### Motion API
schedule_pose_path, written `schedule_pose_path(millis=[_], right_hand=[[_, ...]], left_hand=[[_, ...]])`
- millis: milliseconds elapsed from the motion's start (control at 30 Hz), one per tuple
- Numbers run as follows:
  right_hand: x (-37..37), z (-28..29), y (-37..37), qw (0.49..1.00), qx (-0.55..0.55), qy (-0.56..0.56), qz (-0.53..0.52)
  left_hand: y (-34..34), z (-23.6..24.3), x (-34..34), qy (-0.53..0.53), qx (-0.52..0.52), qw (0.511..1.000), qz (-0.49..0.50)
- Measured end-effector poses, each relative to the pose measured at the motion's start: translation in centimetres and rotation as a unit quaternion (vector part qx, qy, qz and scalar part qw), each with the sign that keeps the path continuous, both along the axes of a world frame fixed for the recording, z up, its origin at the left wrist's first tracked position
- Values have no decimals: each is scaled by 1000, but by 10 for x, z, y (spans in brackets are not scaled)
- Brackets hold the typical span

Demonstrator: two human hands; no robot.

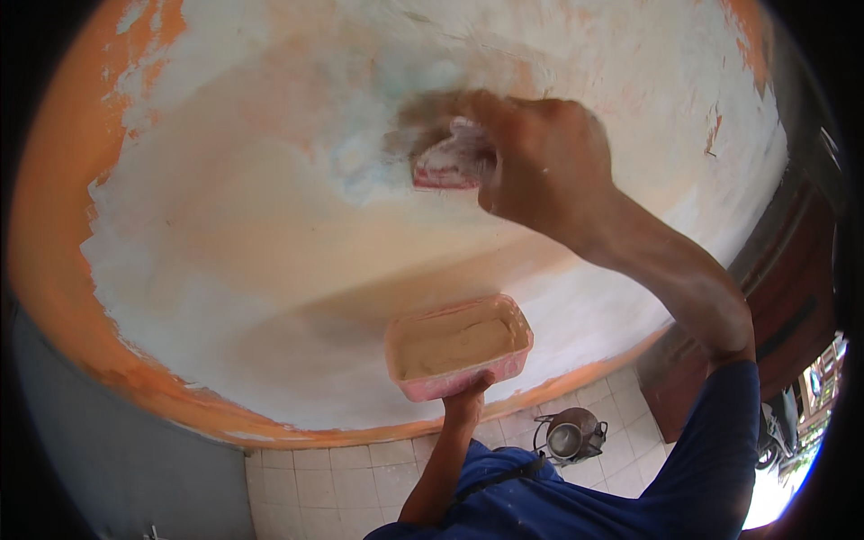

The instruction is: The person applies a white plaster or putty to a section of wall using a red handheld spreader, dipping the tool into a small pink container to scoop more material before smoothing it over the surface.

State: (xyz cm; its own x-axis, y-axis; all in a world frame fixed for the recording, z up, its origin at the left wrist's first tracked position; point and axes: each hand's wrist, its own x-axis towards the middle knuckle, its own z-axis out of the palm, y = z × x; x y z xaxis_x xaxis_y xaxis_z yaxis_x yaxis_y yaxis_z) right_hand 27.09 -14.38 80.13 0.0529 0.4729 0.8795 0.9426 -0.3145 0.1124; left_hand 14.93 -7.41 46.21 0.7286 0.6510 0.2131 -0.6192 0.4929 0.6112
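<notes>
The two hands are well apart, each closed on its own thing. The right hand (549, 162), raised in front of the wall and blurred, is clamped on a flat tool (447, 171), pinkish red along its lower edge and smeared with white. The tool sits at the upper middle of the view, over the pale part of the wall; whether its edge touches the surface I cannot tell. The left hand (465, 405), lower down, grips a pink rectangular tub (441, 385) from beneath, its thumb up against the near side. The tub is tilted a little and holds smooth beige paste (463, 344).

Around both hands spreads the wall (225, 180), coated in patchy white and cream, with a bluish area near the tool. Orange paint (58, 225) borders the coating along the left and bottom, its edge ragged. The person's blue shirt (585, 504) fills the lower edge. Beyond it, on the pale tiled floor (360, 477), stands a dark, stained round container (589, 423) with a smaller metal pot (564, 441) at its front. A grey surface (135, 423) lies at lower left, and a dark reddish-brown panel (783, 324) at right.
</notes>
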Motion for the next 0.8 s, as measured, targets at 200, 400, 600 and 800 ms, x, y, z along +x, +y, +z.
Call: schedule_pose_path(millis=[200, 400, 600, 800], right_hand=[[-8, 55, -4, 992, -81, 12, -92], [-9, 80, -15, 991, -89, 16, -94], [-12, 81, -12, 990, -89, 29, -104], [-15, 76, -11, 992, -59, 4, -115]], left_hand=[[2, -2, -8, 29, -34, 999, -20], [-6, 16, -1, -30, -8, 999, -17], [-4, 12, -1, 9, -32, 999, -8], [-6, 24, -4, -10, -14, 1000, 1]])
